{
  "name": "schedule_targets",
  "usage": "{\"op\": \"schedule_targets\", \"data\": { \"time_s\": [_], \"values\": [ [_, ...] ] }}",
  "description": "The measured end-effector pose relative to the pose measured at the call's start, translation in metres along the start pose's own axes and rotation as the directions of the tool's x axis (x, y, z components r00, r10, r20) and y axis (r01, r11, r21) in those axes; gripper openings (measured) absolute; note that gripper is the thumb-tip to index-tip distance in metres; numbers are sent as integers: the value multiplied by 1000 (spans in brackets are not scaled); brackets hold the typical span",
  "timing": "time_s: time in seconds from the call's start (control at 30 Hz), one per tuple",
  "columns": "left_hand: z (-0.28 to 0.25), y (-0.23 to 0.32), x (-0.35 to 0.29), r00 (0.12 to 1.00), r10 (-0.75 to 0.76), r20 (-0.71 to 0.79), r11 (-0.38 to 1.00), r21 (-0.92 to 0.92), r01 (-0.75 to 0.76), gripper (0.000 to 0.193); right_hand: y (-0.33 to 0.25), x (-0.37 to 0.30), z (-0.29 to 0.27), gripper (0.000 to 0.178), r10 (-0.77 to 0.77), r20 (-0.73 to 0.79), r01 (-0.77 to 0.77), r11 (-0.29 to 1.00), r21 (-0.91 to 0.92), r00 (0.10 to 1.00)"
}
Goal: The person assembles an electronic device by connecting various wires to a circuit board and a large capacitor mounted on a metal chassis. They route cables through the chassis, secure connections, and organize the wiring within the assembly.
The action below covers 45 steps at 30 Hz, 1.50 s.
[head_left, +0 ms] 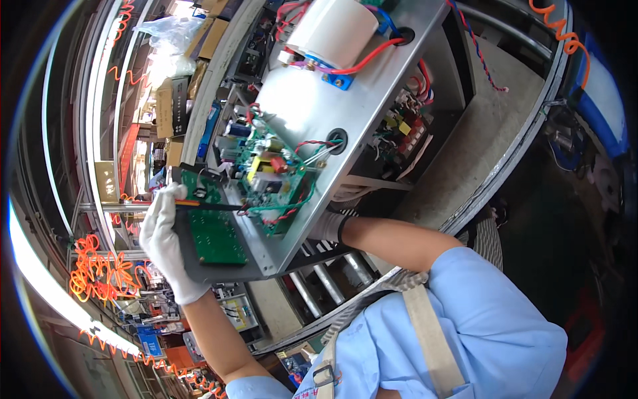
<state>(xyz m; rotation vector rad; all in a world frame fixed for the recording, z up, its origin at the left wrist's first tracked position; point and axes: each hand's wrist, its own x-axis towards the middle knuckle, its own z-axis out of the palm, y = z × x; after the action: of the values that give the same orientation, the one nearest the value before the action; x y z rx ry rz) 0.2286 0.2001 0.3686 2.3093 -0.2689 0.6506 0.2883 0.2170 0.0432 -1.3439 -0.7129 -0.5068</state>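
My left hand [161, 233], in a white glove, is closed at the left edge of a metal chassis [299, 110]. Its fingertips pinch a slim orange-and-black tool [193, 203], whose kind I cannot make out. The tool's dark end reaches toward a crowded circuit board [272, 169] with capacitors and wires. Under the tool lies a flat green circuit board [216, 238] on the chassis's dark end panel. My right hand [325, 226], also gloved, reaches behind the chassis plate; its fingers are hidden. A large white cylinder [332, 30] is mounted on the plate.
Metal rollers [322, 282] run beneath the chassis. A black housing [442, 73] with another populated board stands behind the plate to the right. A twisted red-and-blue cable [475, 46] hangs there. Coiled orange hoses [100, 272] and cardboard boxes [164, 106] are at the left.
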Motion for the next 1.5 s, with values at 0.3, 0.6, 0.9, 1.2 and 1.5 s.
{"op": "schedule_targets", "data": {
  "time_s": [0.3,0.6,0.9,1.2,1.5],
  "values": [
    [-35,-8,43,932,320,172,710,607,-356,20,-214,-6,-215,39,537,583,-541,819,-190,609],
    [27,55,34,897,336,286,593,676,-438,18,-284,147,-304,51,531,392,-596,800,60,751],
    [27,70,13,964,-45,263,886,456,-83,31,-214,207,-214,22,505,647,-734,667,128,572],
    [20,44,40,838,-354,416,934,208,291,39,-210,201,-206,26,508,565,-734,612,294,650],
    [20,39,60,820,-435,371,823,532,196,18,-264,227,-307,43,87,480,-16,989,-150,873]
  ]
}}
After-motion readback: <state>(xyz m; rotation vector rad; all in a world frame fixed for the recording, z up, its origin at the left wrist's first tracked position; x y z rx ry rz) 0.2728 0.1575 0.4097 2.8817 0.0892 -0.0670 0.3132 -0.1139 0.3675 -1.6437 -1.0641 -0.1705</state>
